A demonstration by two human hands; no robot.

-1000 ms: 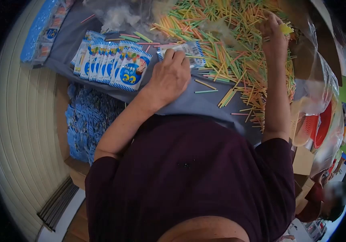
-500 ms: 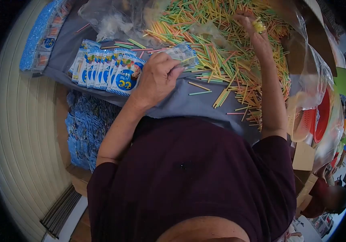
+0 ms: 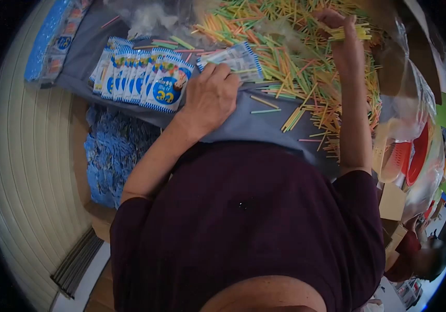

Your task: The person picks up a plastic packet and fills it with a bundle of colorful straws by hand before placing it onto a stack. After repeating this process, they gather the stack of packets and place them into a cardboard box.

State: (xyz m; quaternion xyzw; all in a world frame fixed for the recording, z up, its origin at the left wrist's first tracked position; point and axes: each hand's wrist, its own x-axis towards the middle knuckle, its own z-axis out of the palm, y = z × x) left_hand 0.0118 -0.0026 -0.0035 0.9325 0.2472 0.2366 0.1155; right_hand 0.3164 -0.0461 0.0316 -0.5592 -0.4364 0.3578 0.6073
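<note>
My left hand (image 3: 211,98) has its fingers curled over the near edge of a small clear and blue-edged packet (image 3: 243,60) on the cloth-covered table. To its left, several blue and white printed packets (image 3: 165,92) lie overlapping in a row. My right hand (image 3: 348,49) is closed around a bundle of yellow sticks (image 3: 360,34), over a large heap of thin coloured sticks (image 3: 285,67). The sticks are green, yellow, orange and pink, and some lie loose near the table edge.
A box of blue packets (image 3: 111,156) stands below the table's left side. Filled blue packs (image 3: 49,47) lie at the far left corner. Clear plastic (image 3: 152,18) sits at the back. A red basket (image 3: 417,153) is at right, with another person (image 3: 420,260) beyond.
The yellow bundle in my right hand has turned more sideways and shifted right. The packet under my left hand now lies flatter, with more of it showing. The view has shifted slightly.
</note>
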